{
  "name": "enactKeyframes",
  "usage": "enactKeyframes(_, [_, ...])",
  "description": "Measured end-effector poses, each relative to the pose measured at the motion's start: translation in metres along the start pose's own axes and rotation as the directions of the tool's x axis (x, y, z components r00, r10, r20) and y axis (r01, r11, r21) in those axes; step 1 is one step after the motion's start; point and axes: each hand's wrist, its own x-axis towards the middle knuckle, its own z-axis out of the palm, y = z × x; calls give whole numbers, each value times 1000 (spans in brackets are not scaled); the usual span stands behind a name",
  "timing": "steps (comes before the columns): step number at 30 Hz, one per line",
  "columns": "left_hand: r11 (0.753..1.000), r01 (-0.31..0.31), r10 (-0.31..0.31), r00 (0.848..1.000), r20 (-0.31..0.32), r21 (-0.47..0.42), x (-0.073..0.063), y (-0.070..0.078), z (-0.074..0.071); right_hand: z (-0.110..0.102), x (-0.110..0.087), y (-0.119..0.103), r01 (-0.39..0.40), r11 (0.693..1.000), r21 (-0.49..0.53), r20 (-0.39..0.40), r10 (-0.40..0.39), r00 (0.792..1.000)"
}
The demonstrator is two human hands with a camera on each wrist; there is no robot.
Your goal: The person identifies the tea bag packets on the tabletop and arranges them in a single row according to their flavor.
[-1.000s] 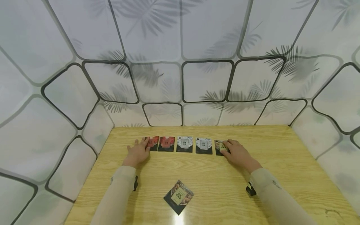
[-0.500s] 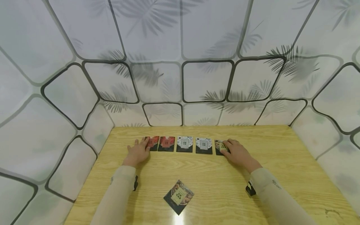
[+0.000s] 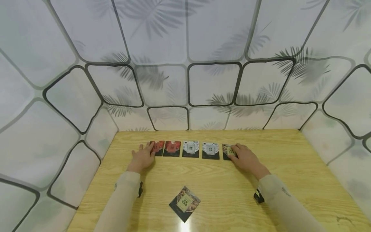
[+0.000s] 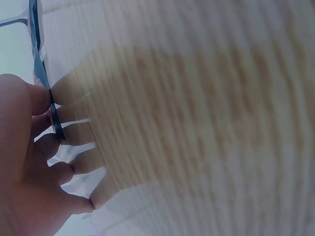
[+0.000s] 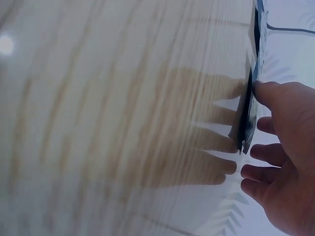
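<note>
A row of flat packets lies along the far part of the table. From the left come a red-and-black packet (image 3: 158, 147), a second red packet (image 3: 172, 148), a white-and-black packet (image 3: 190, 149), another white packet (image 3: 210, 150) and a packet with a food picture and green label (image 3: 226, 152). My left hand (image 3: 142, 159) rests with spread fingers on the left end packet, covering part of it. On the right end packet lie the thumb and fingers of my right hand (image 3: 247, 160). The right wrist view shows that packet edge-on (image 5: 251, 108) against the thumb.
Nearer to me a green-labelled food packet (image 3: 185, 204) lies turned at an angle, away from both hands. Patterned walls (image 3: 211, 116) enclose the wooden table (image 3: 220, 187) at the back and both sides. A bright reflection shows at the table's front.
</note>
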Motion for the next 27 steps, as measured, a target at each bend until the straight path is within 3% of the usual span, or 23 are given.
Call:
enactKeyframes(5, [1000,7,-7,1000,6,-3,-1,2,-2,0,-4,-3,-30,999,19,-3,30,1000])
enactKeyframes(11, [1000,4,-4,1000,5,4,0,2,-2,3,-13,-17,22,999,25,-51,-21,998])
enactKeyframes(20, [1000,2,-2,1000,1,0,1,0,2,13,-28,-72,135,991,10,-44,-134,990])
enactKeyframes(27, [1000,1,-1,1000,1,-2,0,0,2,21,-37,-114,261,965,1,-16,-261,965])
